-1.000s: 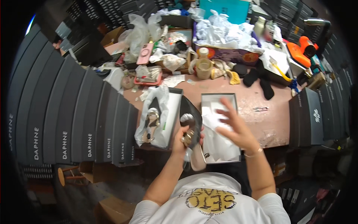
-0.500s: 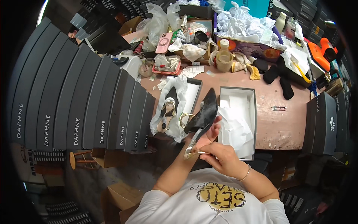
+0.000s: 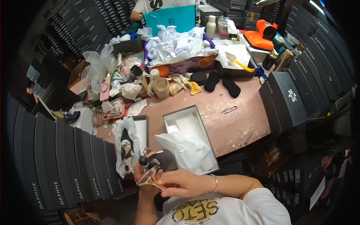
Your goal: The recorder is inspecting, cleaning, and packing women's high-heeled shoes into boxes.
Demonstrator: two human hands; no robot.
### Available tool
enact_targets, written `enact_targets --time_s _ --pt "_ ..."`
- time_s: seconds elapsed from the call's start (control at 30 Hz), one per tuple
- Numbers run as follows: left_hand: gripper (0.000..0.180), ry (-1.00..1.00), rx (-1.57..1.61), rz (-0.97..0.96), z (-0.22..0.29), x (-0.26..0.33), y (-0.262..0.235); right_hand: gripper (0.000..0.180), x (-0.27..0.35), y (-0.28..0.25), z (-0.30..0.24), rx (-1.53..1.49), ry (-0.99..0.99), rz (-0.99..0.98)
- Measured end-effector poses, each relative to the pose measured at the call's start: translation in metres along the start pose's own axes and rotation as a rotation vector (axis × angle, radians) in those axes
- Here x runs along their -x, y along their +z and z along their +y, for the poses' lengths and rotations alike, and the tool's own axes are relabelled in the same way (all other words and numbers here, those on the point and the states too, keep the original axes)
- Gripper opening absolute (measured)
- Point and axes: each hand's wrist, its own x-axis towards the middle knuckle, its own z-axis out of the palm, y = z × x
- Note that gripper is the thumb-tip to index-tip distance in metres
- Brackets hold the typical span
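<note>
Working a black shoe (image 3: 159, 162) close to the chest, the person looks mid-inspection or mid-prep, before it joins its mate (image 3: 126, 148) in the lid at the table's (image 3: 240, 123) near edge. Left hand (image 3: 144, 178) is curled round the gold sole from below. Right hand (image 3: 180, 182) pinches that sole's edge, fingers closed on it. Next move likely calls for a steady grip while turning the shoe toward the open box (image 3: 187, 123) and its paper (image 3: 187, 148).

An open grey shoebox (image 3: 189, 138) holds white tissue; black boxes (image 3: 71, 161) stack at left.
</note>
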Motion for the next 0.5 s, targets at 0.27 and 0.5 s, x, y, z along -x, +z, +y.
enact_targets --time_s 0.27,0.5 --pt "0.053 -0.471 0.469 -0.295 0.018 -0.069 0.019 0.032 0.012 -0.273 0.077 0.941 0.107 0.798" --pt "0.055 -0.736 0.564 -0.362 -0.029 -0.076 0.05 0.046 0.033 -0.383 0.173 1.358 0.51 0.678"
